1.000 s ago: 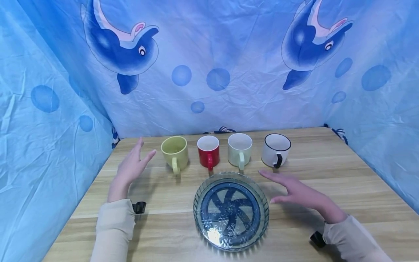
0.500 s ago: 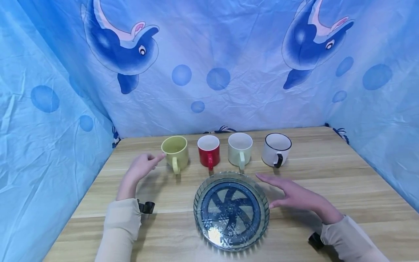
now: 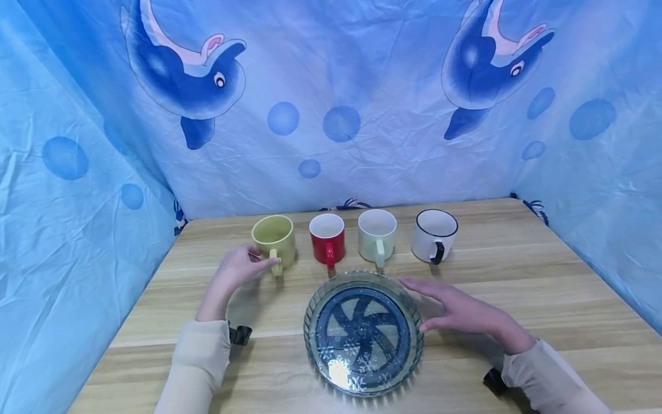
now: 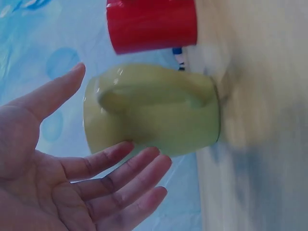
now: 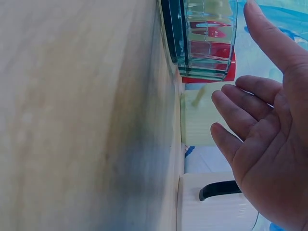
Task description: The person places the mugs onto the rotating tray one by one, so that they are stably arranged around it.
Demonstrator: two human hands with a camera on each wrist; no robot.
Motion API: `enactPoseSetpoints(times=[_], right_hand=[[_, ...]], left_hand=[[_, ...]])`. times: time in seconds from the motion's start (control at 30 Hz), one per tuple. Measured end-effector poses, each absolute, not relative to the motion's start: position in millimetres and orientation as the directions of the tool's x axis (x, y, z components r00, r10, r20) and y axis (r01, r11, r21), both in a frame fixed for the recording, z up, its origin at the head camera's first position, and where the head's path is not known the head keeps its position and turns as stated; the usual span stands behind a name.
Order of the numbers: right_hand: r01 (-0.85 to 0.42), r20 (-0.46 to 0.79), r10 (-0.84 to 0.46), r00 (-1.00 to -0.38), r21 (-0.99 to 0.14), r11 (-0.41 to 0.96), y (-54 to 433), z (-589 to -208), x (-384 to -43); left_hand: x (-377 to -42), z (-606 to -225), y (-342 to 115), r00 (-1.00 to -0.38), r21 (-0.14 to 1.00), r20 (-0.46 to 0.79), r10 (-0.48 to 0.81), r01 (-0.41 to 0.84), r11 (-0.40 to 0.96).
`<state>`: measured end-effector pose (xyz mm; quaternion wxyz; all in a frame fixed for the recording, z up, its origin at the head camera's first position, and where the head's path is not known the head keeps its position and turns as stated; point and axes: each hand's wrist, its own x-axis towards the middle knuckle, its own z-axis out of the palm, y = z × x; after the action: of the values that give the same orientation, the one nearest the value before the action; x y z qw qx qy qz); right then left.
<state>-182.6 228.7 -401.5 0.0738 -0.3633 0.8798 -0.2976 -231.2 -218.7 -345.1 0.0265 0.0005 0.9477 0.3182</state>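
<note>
My left hand (image 3: pixel 242 269) is at the yellow-green mug (image 3: pixel 281 240), leftmost in a row of mugs. In the left wrist view its thumb and loosely bent fingers are spread around the mug's handle (image 4: pixel 149 94), without gripping it; whether a fingertip touches the mug I cannot tell. To the right of the glass dish (image 3: pixel 310 339) hovers my right hand (image 3: pixel 457 309), thumb and fingers apart near the dish's fluted rim. The right wrist view has the glass dish (image 5: pixel 209 43) beyond the thumb and nothing in the palm.
A red mug (image 3: pixel 322 244), a pale green mug (image 3: pixel 369 244) and a white mug with a black handle (image 3: pixel 426 244) continue the row, handles toward me. Behind the wooden table (image 3: pixel 517 259) hangs a blue dolphin-print cloth (image 3: pixel 388 167), which also lines both sides.
My left hand has moved right to the handle of the yellow-green mug. My right hand has drifted slightly left toward the glass dish. The mugs and dish stay put.
</note>
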Motion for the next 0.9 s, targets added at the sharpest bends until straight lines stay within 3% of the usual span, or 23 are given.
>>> enactPoseSetpoints(times=[0.53, 0.9], right_hand=[[-0.564, 0.037, -0.696, -0.717, -0.617, 0.549, 226, -404, -183], [-0.536, -0.014, -0.690, -0.724, -0.619, 0.575, 227, -402, -182]], left_hand=[[-224, -360, -197, -0.999, 0.675, -0.009, -0.033, -0.031, 0.737], [-221, -371, -190, -0.988, 0.513, 0.127, -0.090, -0.012, 0.858]])
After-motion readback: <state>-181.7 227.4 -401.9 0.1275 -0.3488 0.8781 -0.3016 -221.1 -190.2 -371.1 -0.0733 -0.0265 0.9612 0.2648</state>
